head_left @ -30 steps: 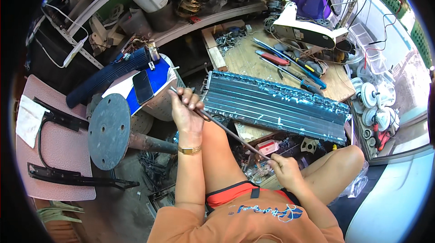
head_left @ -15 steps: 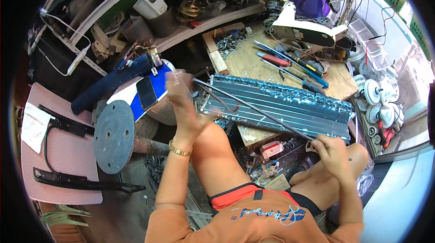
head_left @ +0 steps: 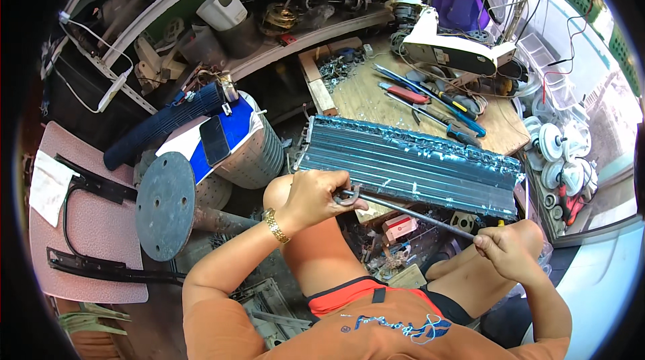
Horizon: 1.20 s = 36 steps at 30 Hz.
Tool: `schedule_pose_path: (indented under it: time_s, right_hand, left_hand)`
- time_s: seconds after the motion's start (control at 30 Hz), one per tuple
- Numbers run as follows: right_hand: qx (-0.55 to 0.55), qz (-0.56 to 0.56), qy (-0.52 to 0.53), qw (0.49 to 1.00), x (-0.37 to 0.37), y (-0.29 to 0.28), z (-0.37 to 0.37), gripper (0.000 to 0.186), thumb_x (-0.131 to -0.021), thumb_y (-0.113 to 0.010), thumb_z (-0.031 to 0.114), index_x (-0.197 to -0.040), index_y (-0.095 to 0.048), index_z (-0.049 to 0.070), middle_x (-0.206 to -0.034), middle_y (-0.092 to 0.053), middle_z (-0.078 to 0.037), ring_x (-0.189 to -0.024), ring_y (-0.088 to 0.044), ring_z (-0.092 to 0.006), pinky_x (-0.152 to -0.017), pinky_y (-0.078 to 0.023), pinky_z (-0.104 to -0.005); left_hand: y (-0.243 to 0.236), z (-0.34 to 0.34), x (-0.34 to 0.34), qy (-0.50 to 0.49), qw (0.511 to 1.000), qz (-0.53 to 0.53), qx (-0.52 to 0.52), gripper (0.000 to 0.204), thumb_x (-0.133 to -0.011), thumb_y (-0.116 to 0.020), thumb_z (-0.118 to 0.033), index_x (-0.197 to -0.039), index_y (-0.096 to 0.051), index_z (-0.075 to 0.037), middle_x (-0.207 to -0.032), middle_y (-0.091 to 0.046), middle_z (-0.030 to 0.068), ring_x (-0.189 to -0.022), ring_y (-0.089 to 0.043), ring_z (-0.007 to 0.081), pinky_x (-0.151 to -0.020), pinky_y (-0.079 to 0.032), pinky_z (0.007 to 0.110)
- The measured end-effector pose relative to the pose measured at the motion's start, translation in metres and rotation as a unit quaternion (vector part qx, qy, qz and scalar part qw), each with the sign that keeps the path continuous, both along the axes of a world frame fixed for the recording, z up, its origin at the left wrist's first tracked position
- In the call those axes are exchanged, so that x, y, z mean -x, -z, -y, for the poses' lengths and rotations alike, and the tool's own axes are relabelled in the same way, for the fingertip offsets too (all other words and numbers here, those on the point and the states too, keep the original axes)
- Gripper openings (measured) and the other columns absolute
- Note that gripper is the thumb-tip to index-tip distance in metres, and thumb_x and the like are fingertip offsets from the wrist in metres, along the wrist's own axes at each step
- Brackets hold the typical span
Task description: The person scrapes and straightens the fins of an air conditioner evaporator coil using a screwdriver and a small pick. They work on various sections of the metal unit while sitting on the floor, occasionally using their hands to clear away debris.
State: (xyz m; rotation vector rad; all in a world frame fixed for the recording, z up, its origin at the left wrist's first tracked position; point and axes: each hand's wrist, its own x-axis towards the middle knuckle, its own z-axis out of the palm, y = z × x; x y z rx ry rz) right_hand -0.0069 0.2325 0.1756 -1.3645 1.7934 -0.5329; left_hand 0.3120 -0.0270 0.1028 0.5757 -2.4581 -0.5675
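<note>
A long thin metal rod (head_left: 418,216) lies slantwise across my lap, with a curved hook at its left end. My left hand (head_left: 317,197) is closed around the rod beside that hook. Lower and to the right, my right hand (head_left: 505,250) grips the other end, its fingers wrapped round it. Just beyond the rod is a long ribbed dark metal panel (head_left: 403,166), resting on the wooden board (head_left: 376,101). Shiny torn scraps line its far edge.
Screwdrivers and red-handled pliers (head_left: 408,95) lie behind the panel. At left stand a round metal stool plate (head_left: 166,205) and a perforated drum (head_left: 259,158) with a phone (head_left: 215,140) on top. White fan-like wheels (head_left: 552,142) crowd the right; a red-and-white box (head_left: 399,227) sits below.
My left hand, blurred and spread at the rod's far end before, has come nearer and closed round the hooked end. The rod has been drawn toward me, off the panel. My right hand moved slightly nearer.
</note>
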Motion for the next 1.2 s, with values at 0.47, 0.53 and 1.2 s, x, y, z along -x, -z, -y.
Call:
schedule_pose_path:
  time_s: [0.47, 0.53, 1.2]
  right_hand:
    - [0.095, 0.283, 0.104, 0.949, -0.077, 0.12, 0.047, 0.042, -0.113, -0.054, 0.035, -0.084, -0.053, 0.004, -0.069, -0.045, 0.003, -0.061, -0.04, -0.0069, -0.054, -0.034, -0.0255]
    - [0.112, 0.271, 0.107, 0.95, -0.089, 0.144, 0.049, 0.04, -0.114, -0.052, 0.035, -0.087, -0.059, 0.005, -0.071, -0.049, 0.004, -0.063, -0.043, -0.0077, -0.057, -0.038, -0.0269]
    - [0.197, -0.296, -0.013, 0.934, -0.01, 0.011, 0.039, 0.011, -0.096, -0.069, 0.01, -0.103, -0.07, 0.002, -0.089, -0.072, -0.019, -0.083, -0.07, -0.0404, -0.074, -0.053, -0.046]
  left_hand:
    - [0.02, -0.027, 0.085, 0.053, 0.593, -0.449, -0.667, 0.032, -0.106, -0.065, -0.037, -0.124, -0.06, -0.011, -0.097, -0.072, 0.0063, -0.099, -0.075, 0.0249, -0.09, -0.063, 0.042]
    - [0.026, -0.031, 0.092, 0.026, 0.579, -0.475, -0.663, 0.026, -0.11, -0.057, -0.042, -0.104, -0.057, -0.017, -0.074, -0.055, -0.0025, -0.065, -0.059, 0.0125, -0.076, -0.061, 0.035]
    - [0.007, -0.007, 0.071, 0.141, 0.969, -0.008, 0.204, 0.069, -0.09, -0.074, -0.055, -0.14, -0.058, -0.01, -0.118, -0.071, 0.0114, -0.114, -0.07, 0.0313, -0.097, -0.053, 0.051]
